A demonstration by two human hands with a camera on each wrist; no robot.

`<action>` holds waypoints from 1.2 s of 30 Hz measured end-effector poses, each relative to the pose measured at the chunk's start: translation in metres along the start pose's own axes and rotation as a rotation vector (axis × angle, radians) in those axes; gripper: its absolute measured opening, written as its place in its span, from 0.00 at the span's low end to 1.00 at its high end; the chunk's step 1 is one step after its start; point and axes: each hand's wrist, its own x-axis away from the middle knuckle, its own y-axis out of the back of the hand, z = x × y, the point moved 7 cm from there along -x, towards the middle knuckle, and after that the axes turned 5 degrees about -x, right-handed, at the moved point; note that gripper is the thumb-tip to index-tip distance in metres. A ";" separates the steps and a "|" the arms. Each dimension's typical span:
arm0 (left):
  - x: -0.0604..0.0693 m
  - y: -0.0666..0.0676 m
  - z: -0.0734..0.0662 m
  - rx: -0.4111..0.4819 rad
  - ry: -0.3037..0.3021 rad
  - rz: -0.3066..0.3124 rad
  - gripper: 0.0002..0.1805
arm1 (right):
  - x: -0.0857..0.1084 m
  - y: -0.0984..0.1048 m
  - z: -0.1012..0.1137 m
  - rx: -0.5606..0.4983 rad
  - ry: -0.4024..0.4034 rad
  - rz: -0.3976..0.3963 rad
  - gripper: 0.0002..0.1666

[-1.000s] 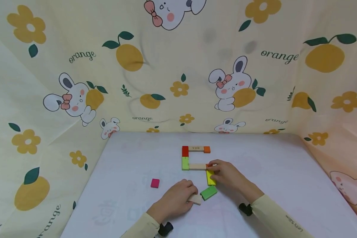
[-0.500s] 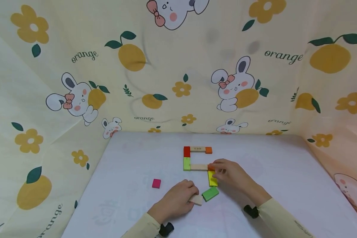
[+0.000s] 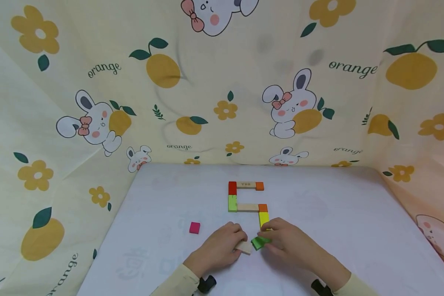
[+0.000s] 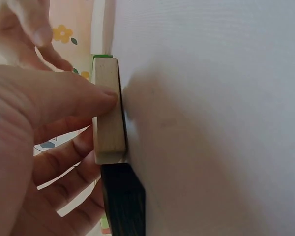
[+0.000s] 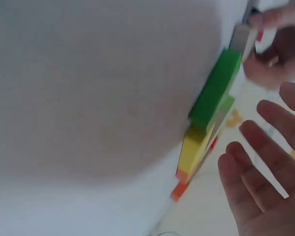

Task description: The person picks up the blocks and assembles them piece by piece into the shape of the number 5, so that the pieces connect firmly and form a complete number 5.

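Note:
My left hand (image 3: pixel 220 248) pinches a plain wooden block (image 4: pixel 109 118), its thumb lying on the side facing the left wrist camera. A dark blue block (image 4: pixel 124 199) lies end to end with it, beneath the fingers and hidden in the head view. My right hand (image 3: pixel 294 244) is over the green block (image 3: pixel 258 242), covering part of it in the head view. The right wrist view shows its fingers (image 5: pixel 236 172) loosely extended, apart from that block. Beyond the green block is a yellow block (image 3: pixel 264 220), partly covered by the right hand.
Farther back, a red block (image 3: pixel 232 188), a light green block (image 3: pixel 232 203), two wooden blocks (image 3: pixel 247 208) and two orange blocks (image 3: pixel 263 208) continue the angular line. A magenta block (image 3: pixel 194 227) lies alone at left on the white table (image 3: pixel 163 193). A patterned cloth (image 3: pixel 214 70) surrounds the table.
My right hand has left the near orange block and moved toward me, past the yellow block to the green one. The left hand keeps its pinch on the wooden block.

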 end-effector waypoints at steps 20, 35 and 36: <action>-0.001 0.002 -0.002 0.015 -0.012 0.000 0.16 | 0.005 -0.024 0.022 0.078 0.101 0.008 0.20; -0.002 -0.001 0.000 0.046 -0.013 0.010 0.15 | 0.005 -0.031 0.022 0.116 0.056 0.042 0.18; -0.002 -0.001 0.000 0.047 -0.011 0.009 0.15 | 0.005 -0.032 0.022 0.118 0.052 0.047 0.18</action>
